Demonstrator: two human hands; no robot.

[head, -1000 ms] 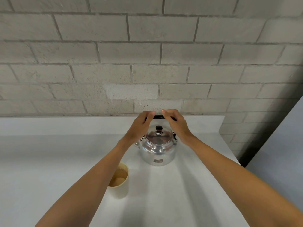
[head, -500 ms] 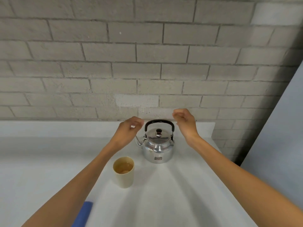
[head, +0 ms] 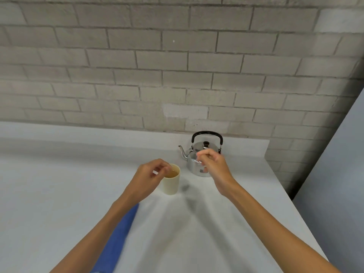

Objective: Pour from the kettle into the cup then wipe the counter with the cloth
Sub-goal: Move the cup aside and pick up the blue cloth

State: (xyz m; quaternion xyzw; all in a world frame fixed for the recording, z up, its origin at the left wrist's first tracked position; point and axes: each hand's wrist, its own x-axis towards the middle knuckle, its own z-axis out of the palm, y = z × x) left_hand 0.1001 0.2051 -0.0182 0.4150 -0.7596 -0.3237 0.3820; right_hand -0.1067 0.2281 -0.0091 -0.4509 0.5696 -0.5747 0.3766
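Note:
A shiny metal kettle (head: 204, 147) with a black handle stands upright at the back of the white counter (head: 59, 184), spout pointing left. A cream cup (head: 171, 184) holding brownish liquid stands left and in front of it. My left hand (head: 150, 177) hovers beside the cup's left rim, fingers loosely curled, holding nothing. My right hand (head: 213, 165) is in front of the kettle's body, fingers curled, also empty. A blue cloth (head: 120, 237) lies on the counter, mostly hidden under my left forearm.
A grey brick wall (head: 177, 66) rises directly behind the counter. The counter ends at its right edge (head: 283, 186), with a dark gap and a pale grey panel (head: 338, 174) beyond.
Both hands have let go of the kettle handle and drawn back toward me. The view has tilted and the blue cloth has come into sight.

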